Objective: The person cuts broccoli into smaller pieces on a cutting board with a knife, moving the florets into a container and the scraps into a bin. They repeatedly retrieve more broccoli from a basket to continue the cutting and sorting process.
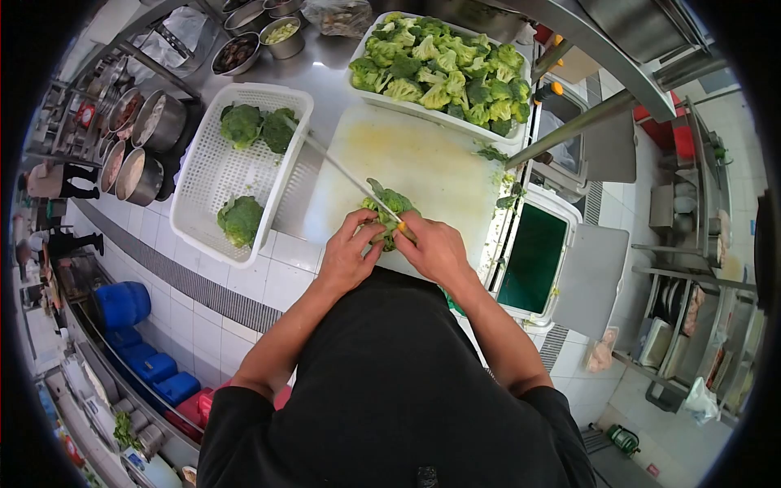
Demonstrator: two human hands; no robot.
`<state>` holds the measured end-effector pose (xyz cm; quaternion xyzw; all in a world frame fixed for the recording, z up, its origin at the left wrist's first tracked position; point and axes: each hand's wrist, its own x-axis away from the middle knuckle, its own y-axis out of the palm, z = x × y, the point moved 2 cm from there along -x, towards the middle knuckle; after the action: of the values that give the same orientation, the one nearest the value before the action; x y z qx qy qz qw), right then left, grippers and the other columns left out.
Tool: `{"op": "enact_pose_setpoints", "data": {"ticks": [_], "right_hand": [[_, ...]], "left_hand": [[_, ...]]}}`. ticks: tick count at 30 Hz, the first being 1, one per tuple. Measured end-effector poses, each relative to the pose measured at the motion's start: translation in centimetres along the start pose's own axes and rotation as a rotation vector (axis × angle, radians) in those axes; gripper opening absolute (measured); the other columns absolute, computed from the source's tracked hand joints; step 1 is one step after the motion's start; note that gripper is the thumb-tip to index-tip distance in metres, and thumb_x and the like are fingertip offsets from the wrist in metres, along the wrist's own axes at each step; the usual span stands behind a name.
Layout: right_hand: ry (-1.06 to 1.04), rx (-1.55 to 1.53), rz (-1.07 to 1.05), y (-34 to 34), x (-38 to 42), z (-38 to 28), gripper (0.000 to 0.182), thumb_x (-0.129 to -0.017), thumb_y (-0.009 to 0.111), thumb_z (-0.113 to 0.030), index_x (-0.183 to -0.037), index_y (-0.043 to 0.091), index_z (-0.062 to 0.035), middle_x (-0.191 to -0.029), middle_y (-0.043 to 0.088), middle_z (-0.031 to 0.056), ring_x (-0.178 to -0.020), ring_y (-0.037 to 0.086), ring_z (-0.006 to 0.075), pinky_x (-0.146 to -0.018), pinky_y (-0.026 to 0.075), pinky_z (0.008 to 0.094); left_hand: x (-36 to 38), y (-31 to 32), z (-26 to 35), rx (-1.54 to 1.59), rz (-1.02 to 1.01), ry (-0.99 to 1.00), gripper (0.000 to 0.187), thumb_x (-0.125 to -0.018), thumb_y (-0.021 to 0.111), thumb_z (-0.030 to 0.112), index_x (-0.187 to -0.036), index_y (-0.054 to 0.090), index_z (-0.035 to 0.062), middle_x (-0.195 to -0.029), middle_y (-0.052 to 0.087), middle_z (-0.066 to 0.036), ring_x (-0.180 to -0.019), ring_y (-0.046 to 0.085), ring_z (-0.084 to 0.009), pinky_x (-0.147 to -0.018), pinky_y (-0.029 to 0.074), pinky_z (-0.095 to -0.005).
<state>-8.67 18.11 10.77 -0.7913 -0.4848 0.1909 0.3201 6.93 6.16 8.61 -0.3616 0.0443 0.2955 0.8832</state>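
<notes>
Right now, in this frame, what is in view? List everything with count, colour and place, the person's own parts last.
Flat rectangular cutting board: one, white, centre
Thin-bladed knife with yellow handle: one, over the board
Leafy broccoli piece: one, green, between the hands
Perforated plastic basket: one, white, left of the board
Whole broccoli heads: three, green, in the basket
Rectangular plastic tray: one, white, beyond the board
Cut broccoli florets: many, green, in the tray
Open bin: one, green inside, right
Round metal pots: several, silver, upper left
Plastic drums: several, blue, lower left
Left hand: one, bare, on the broccoli piece
Right hand: one, bare, at the knife handle
</notes>
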Motion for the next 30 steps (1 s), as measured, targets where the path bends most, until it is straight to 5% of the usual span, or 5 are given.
{"op": "enact_pose_setpoints", "data": {"ticks": [5, 10, 17, 22, 30], "right_hand": [[0.144, -0.03, -0.095, 1.1, -0.2, 1.1, 0.028, -0.095, 0.067, -0.027, -0.113, 0.064, -0.0058, -0.076, 0.07, 0.0212, -0.072, 0.069, 0.0422, -0.066, 0.054, 0.0506], [0.494, -0.829, -0.203, 1.4, -0.5, 3.9, 0.023, -0.102, 0.065, -0.024, -0.11, 0.063, -0.0029, -0.065, 0.061, 0.0042, -0.054, 0.057, 0.009, -0.05, 0.045, 0.029], [0.286, -0.435, 0.073, 1.8, 0.0, 3.6, 0.023, -0.103, 0.064, -0.024, -0.109, 0.063, -0.0019, -0.066, 0.06, 0.0022, -0.053, 0.056, 0.0074, -0.05, 0.044, 0.0272], [0.212, -0.146, 0.1, -0.3, 0.1, 1.7, 0.028, -0.099, 0.066, -0.028, -0.115, 0.065, -0.0046, -0.069, 0.067, 0.0172, -0.062, 0.068, 0.0375, -0.058, 0.051, 0.0444], [0.085, 0.02, 0.185, 1.4, 0.8, 1.7, 0.026, -0.101, 0.065, -0.027, -0.114, 0.064, -0.0053, -0.063, 0.062, 0.0158, -0.058, 0.066, 0.0336, -0.057, 0.05, 0.042]], "left_hand": [[-0.8, 0.2, -0.5, 0.079, 0.022, -0.047, 0.032, -0.082, 0.078, 0.0, -0.113, 0.07, 0.006, -0.125, 0.061, -0.013, -0.109, 0.067, -0.0337, -0.088, 0.057, -0.0397], [-1.4, 0.4, -0.6, 0.103, -0.002, -0.015, 0.032, -0.083, 0.077, 0.001, -0.114, 0.071, 0.0059, -0.125, 0.062, -0.013, -0.109, 0.067, -0.0324, -0.089, 0.057, -0.0379], [-2.6, 0.3, -0.7, 0.184, 0.0, -0.13, 0.032, -0.083, 0.079, 0.003, -0.114, 0.071, 0.0052, -0.124, 0.063, -0.011, -0.112, 0.067, -0.0296, -0.092, 0.055, -0.0371], [-2.2, 0.1, -1.3, 0.161, 0.03, -0.137, 0.032, -0.082, 0.079, 0.004, -0.114, 0.072, 0.0047, -0.124, 0.062, -0.011, -0.115, 0.065, -0.0292, -0.095, 0.054, -0.0366], [-2.3, 0.4, -1.3, 0.157, 0.047, -0.141, 0.033, -0.081, 0.081, 0.005, -0.112, 0.072, 0.004, -0.121, 0.062, -0.012, -0.111, 0.065, -0.0291, -0.095, 0.054, -0.0369]]}}
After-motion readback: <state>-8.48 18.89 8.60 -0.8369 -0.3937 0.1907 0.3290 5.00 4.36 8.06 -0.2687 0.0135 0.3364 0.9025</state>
